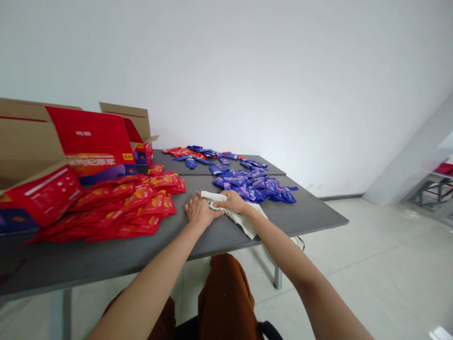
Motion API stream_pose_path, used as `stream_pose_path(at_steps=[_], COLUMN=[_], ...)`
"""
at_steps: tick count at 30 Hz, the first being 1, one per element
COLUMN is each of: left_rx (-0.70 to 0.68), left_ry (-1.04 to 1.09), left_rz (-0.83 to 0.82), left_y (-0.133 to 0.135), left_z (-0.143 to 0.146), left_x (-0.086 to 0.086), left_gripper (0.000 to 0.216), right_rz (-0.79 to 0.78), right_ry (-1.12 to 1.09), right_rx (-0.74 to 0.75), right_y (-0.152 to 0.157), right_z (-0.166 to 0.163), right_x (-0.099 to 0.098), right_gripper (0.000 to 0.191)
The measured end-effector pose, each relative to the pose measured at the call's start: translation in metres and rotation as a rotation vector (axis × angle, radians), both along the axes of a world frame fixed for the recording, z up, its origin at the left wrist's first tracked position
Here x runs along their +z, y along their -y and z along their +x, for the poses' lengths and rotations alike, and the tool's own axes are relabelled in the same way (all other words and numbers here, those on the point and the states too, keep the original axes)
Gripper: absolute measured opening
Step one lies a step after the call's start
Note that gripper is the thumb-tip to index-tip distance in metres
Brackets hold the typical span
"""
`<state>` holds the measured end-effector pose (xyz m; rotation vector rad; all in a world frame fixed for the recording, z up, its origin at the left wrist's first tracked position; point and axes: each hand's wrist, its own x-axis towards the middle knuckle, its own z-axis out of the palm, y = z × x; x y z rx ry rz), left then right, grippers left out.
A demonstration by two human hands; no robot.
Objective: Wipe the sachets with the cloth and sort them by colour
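Observation:
A cream cloth bag [244, 218] lies flat on the grey table [311, 212] in front of me. My left hand [198, 211] rests on the table at the bag's left end, its fingers curled against the cloth's edge. My right hand [232, 201] lies on top of the bag, fingers pinched on its white drawstring end. A heap of red sachets [123, 205] lies to the left of my hands. A heap of blue sachets [253, 185] lies just beyond my right hand.
Open red and cardboard cartons [53, 160] stand at the table's left, another carton [139, 134] behind them. Mixed red and blue sachets [208, 156] are scattered on a second table at the back. White wall behind; tiled floor and a table leg to the right.

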<state>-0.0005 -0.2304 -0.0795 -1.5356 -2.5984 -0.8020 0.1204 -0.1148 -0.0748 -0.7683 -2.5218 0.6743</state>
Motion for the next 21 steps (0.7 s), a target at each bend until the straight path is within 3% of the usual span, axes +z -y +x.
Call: stream_pose_path(at_steps=[4, 9, 11, 13, 18, 21], left_rx=[0.035, 0.074, 0.071, 0.071, 0.064, 0.047], left_ry=[0.006, 0.023, 0.025, 0.021, -0.01, 0.007], left_rz=[0.009, 0.019, 0.014, 0.013, -0.005, -0.032], left_y=[-0.003, -0.005, -0.005, -0.004, -0.002, -0.002], left_z=[0.001, 0.003, 0.003, 0.003, 0.004, 0.002], left_x=[-0.002, -0.002, -0.001, -0.001, -0.001, -0.001], left_gripper=[0.116, 0.129, 0.13, 0.13, 0.124, 0.125], right_rz=[0.073, 0.162, 0.178, 0.167, -0.038, -0.146], right_ry=[0.076, 0.215, 0.221, 0.193, 0.051, -0.005], right_rx=[-0.113, -0.394, -0.426, -0.343, 0.134, 0.222], right_y=[0.006, 0.009, 0.007, 0.004, -0.005, -0.009], right_z=[-0.003, -0.008, -0.008, -0.005, 0.005, 0.005], right_x=[0.006, 0.01, 0.01, 0.009, 0.006, 0.002], right_gripper=[0.035, 0.04, 0.04, 0.038, 0.033, 0.038])
